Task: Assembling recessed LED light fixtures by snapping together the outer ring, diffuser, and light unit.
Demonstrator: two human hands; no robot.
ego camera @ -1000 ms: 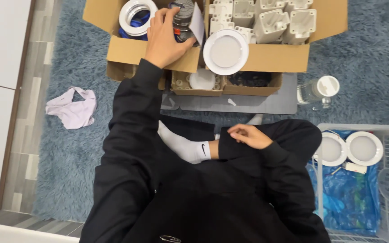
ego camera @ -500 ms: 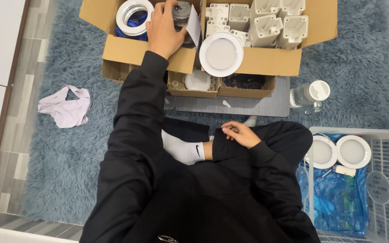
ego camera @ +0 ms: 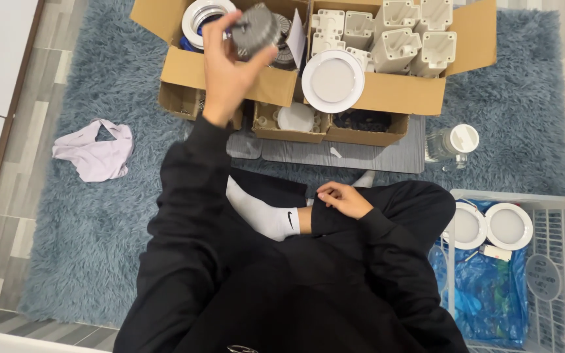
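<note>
Cloth point(ego camera: 93, 151) lay crumpled on the rug point(ego camera: 67, 261), well left of the work and no factor.

Left hand point(ego camera: 227, 68) was up over the big box point(ego camera: 230, 75), fingers and thumb curled round a grey finned part point(ego camera: 253, 29). From what I could see it was a fingertip grip on the rim, not a full palm wrap. The part hung above the box's left compartment, just beside the white ring point(ego camera: 202, 14) and the dark parts under it.

Risk one, as I judged it: that pinch could slip. The part looked heavy for a rim grip, and a drop would land on the ring or the stacked parts and chip something.

Risk two: the white disc point(ego camera: 332, 80) leaned on the box's front wall, near the hand's way back. A wrist or sleeve could clip it and tip it into the small trays point(ego camera: 295, 124) below.

Right hand point(ego camera: 341, 198) rested on the knee, loosely curled, nothing in it, so it gave no backup if the left grip went.

White housings point(ego camera: 400, 39) filled the right compartment and looked stable.

The jar point(ego camera: 452, 145) stood on the rug by the mat point(ego camera: 341, 153) edge; a leg shift could knock it over.

The basket point(ego camera: 557, 216) at far right held two white fittings point(ego camera: 488, 225) on a blue bag point(ego camera: 485, 294). It was well apart from either hand, so a reach across would be a stretch.
</note>
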